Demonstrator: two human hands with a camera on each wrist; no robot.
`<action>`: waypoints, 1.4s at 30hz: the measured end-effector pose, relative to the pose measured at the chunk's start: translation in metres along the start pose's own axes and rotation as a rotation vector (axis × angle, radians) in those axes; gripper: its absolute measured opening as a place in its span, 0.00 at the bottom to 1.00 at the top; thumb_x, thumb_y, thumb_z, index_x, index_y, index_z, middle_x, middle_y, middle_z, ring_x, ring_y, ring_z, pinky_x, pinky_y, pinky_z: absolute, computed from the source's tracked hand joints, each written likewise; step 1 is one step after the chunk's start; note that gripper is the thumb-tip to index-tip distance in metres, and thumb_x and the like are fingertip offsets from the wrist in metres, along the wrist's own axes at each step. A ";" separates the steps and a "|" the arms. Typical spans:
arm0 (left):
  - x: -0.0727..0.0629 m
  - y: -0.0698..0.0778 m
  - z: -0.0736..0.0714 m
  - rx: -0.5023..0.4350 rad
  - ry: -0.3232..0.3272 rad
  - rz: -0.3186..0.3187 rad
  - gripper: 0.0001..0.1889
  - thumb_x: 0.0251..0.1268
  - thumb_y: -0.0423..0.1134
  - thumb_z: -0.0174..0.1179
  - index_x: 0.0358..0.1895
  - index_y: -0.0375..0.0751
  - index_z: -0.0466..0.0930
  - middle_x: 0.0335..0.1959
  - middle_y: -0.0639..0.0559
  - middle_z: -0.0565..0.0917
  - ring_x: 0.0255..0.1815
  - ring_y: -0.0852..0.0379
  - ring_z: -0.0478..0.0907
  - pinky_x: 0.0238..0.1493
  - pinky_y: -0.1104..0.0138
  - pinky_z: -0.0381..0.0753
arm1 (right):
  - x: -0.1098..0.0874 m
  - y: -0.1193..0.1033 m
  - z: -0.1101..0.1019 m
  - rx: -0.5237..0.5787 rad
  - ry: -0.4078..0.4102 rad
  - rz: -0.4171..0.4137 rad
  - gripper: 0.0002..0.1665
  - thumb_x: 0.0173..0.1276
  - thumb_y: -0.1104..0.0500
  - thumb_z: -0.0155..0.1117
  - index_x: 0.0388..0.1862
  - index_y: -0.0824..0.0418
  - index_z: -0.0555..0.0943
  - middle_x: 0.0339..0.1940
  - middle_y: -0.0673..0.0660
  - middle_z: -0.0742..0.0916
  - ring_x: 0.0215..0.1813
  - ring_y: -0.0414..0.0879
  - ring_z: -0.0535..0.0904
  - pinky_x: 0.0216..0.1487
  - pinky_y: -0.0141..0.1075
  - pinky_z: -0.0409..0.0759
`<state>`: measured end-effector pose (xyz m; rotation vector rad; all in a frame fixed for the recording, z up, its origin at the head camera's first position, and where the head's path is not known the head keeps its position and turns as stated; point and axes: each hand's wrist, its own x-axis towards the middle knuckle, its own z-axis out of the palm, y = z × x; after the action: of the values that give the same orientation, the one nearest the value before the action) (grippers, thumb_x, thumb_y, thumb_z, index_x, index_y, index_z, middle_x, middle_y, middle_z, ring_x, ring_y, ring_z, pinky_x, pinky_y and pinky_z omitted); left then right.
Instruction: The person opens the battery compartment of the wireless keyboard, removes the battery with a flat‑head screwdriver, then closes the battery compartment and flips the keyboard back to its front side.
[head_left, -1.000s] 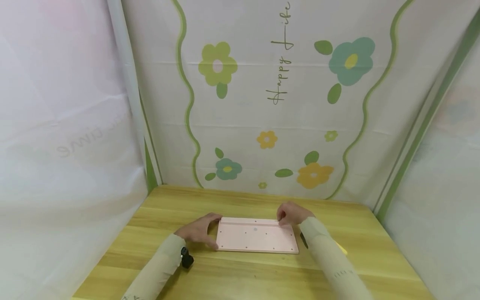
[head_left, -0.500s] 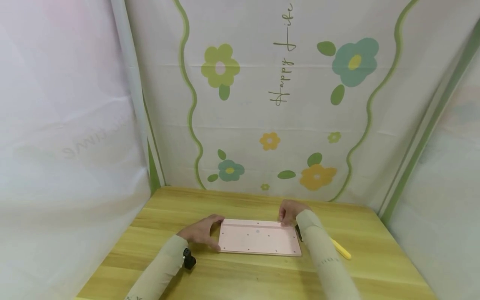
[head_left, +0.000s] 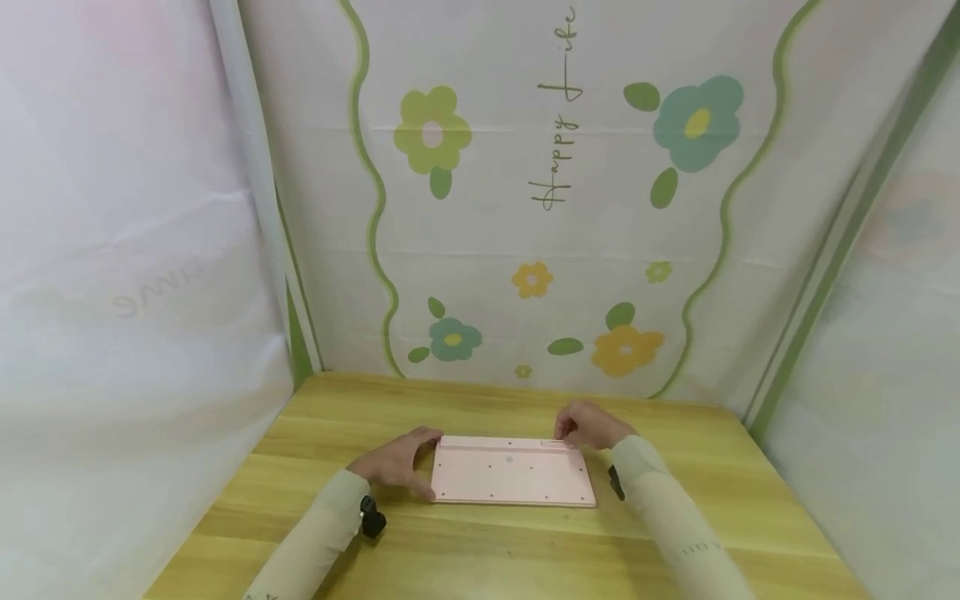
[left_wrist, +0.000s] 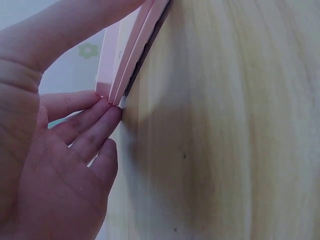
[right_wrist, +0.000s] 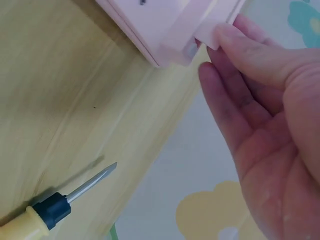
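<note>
A pink keyboard (head_left: 513, 483) lies on the table, its underside with several small screws facing up and a raised ridge along the far edge. My left hand (head_left: 390, 462) holds its left end, thumb at the near corner and fingertips at the far one; the left wrist view shows these fingertips against the end of the ridge. At the ridge's far right end, my right hand (head_left: 592, 425) pinches a small pink battery cover (right_wrist: 212, 32) between thumb and fingers. A gap shows beside that cover in the right wrist view. The keys are hidden underneath.
A screwdriver (right_wrist: 52, 210) with a yellow and black handle and a flat metal tip lies on the wooden table (head_left: 450, 558), right of the keyboard; the right sleeve hides it in the head view. A floral cloth (head_left: 487, 217) hangs behind the table.
My right hand has shifted slightly rightward relative to the keyboard, and a thin line now shows on the ridge beside it. The right forearm now covers the yellow screwdriver. My left hand keeps its hold.
</note>
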<state>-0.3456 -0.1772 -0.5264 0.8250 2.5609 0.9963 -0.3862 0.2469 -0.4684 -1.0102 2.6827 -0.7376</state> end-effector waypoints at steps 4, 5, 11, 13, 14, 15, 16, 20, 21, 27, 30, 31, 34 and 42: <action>-0.002 -0.003 0.000 0.008 0.006 0.000 0.61 0.45 0.52 0.86 0.81 0.34 0.61 0.80 0.39 0.67 0.81 0.36 0.63 0.80 0.37 0.63 | 0.002 -0.003 -0.001 -0.005 0.033 -0.007 0.10 0.70 0.78 0.63 0.38 0.67 0.87 0.37 0.62 0.90 0.37 0.48 0.83 0.38 0.30 0.81; -0.002 -0.003 0.000 0.010 0.008 -0.002 0.61 0.45 0.53 0.86 0.81 0.35 0.61 0.80 0.39 0.67 0.81 0.36 0.63 0.80 0.37 0.63 | 0.003 -0.002 -0.002 -0.009 0.043 -0.007 0.10 0.71 0.78 0.62 0.38 0.68 0.87 0.37 0.62 0.90 0.37 0.48 0.83 0.38 0.30 0.81; -0.002 -0.003 0.000 0.016 -0.001 -0.007 0.61 0.45 0.54 0.85 0.82 0.35 0.60 0.80 0.40 0.67 0.82 0.37 0.63 0.81 0.39 0.62 | 0.010 0.009 0.000 -0.053 0.099 -0.015 0.09 0.70 0.78 0.63 0.38 0.69 0.87 0.37 0.64 0.91 0.38 0.49 0.84 0.39 0.32 0.82; -0.002 -0.002 0.001 0.015 -0.001 -0.005 0.61 0.45 0.53 0.85 0.82 0.35 0.60 0.80 0.40 0.68 0.81 0.36 0.63 0.81 0.38 0.62 | 0.012 0.015 0.003 -0.056 0.106 -0.004 0.09 0.69 0.78 0.64 0.38 0.69 0.87 0.37 0.64 0.90 0.38 0.50 0.84 0.38 0.33 0.83; -0.002 -0.002 0.001 0.020 -0.003 -0.004 0.61 0.45 0.53 0.85 0.82 0.35 0.60 0.80 0.40 0.68 0.81 0.36 0.63 0.81 0.38 0.63 | 0.012 0.017 0.005 -0.052 0.109 0.009 0.09 0.69 0.78 0.64 0.38 0.69 0.87 0.37 0.64 0.90 0.38 0.50 0.84 0.39 0.32 0.83; -0.002 -0.002 0.002 0.017 -0.003 -0.004 0.61 0.45 0.53 0.85 0.81 0.35 0.60 0.80 0.39 0.67 0.81 0.36 0.63 0.81 0.38 0.63 | 0.013 0.020 0.007 -0.051 0.114 0.020 0.09 0.68 0.79 0.64 0.38 0.69 0.87 0.37 0.64 0.90 0.39 0.50 0.84 0.39 0.33 0.83; -0.002 -0.001 0.003 0.019 -0.002 -0.005 0.61 0.45 0.53 0.85 0.81 0.35 0.60 0.80 0.39 0.67 0.81 0.36 0.63 0.81 0.39 0.63 | 0.013 0.023 0.010 -0.050 0.116 0.037 0.10 0.68 0.79 0.65 0.38 0.68 0.87 0.37 0.63 0.90 0.39 0.49 0.84 0.39 0.32 0.83; 0.000 0.000 0.006 0.021 -0.003 -0.014 0.61 0.45 0.54 0.85 0.82 0.36 0.60 0.81 0.40 0.66 0.82 0.38 0.63 0.82 0.40 0.63 | 0.014 0.030 0.017 -0.052 0.130 0.123 0.10 0.68 0.78 0.65 0.37 0.65 0.87 0.35 0.60 0.89 0.38 0.47 0.83 0.38 0.32 0.82; 0.001 0.001 0.006 0.018 -0.001 -0.016 0.61 0.44 0.54 0.85 0.82 0.36 0.60 0.81 0.40 0.66 0.82 0.38 0.63 0.82 0.40 0.63 | 0.015 0.031 0.019 -0.060 0.135 0.139 0.11 0.69 0.77 0.65 0.36 0.65 0.87 0.35 0.59 0.89 0.38 0.46 0.82 0.38 0.32 0.81; 0.003 0.003 0.005 0.007 0.001 -0.021 0.61 0.44 0.52 0.85 0.82 0.36 0.60 0.81 0.40 0.66 0.82 0.38 0.62 0.82 0.40 0.62 | 0.017 0.035 0.024 -0.080 0.168 0.153 0.11 0.69 0.78 0.65 0.35 0.64 0.87 0.34 0.57 0.89 0.37 0.44 0.80 0.38 0.34 0.80; 0.003 0.003 0.004 0.000 -0.005 -0.021 0.61 0.45 0.52 0.85 0.82 0.36 0.60 0.81 0.41 0.66 0.83 0.38 0.62 0.82 0.40 0.61 | 0.019 0.038 0.025 -0.077 0.172 0.140 0.11 0.68 0.78 0.65 0.35 0.64 0.87 0.35 0.57 0.89 0.36 0.43 0.79 0.38 0.35 0.80; 0.002 0.003 0.004 -0.002 -0.004 -0.022 0.61 0.45 0.52 0.85 0.82 0.37 0.60 0.81 0.41 0.66 0.83 0.38 0.62 0.82 0.40 0.61 | 0.019 0.039 0.026 -0.078 0.173 0.138 0.11 0.68 0.78 0.65 0.35 0.64 0.87 0.35 0.57 0.89 0.37 0.43 0.79 0.38 0.35 0.81; 0.001 0.002 0.003 -0.011 -0.003 -0.028 0.61 0.44 0.52 0.86 0.82 0.37 0.60 0.81 0.41 0.66 0.83 0.38 0.62 0.82 0.40 0.61 | 0.020 0.042 0.026 -0.089 0.173 0.126 0.10 0.69 0.77 0.65 0.38 0.64 0.88 0.37 0.57 0.89 0.38 0.43 0.80 0.41 0.36 0.82; -0.001 -0.002 0.003 0.001 0.004 -0.035 0.61 0.45 0.53 0.85 0.82 0.38 0.60 0.82 0.40 0.64 0.83 0.36 0.60 0.82 0.38 0.62 | -0.007 0.032 0.001 -0.110 0.193 0.064 0.14 0.66 0.72 0.71 0.51 0.74 0.86 0.49 0.70 0.90 0.49 0.59 0.87 0.55 0.53 0.87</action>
<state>-0.3442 -0.1773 -0.5294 0.7764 2.5703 0.9865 -0.3987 0.2720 -0.4851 -0.9144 2.9354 -0.7162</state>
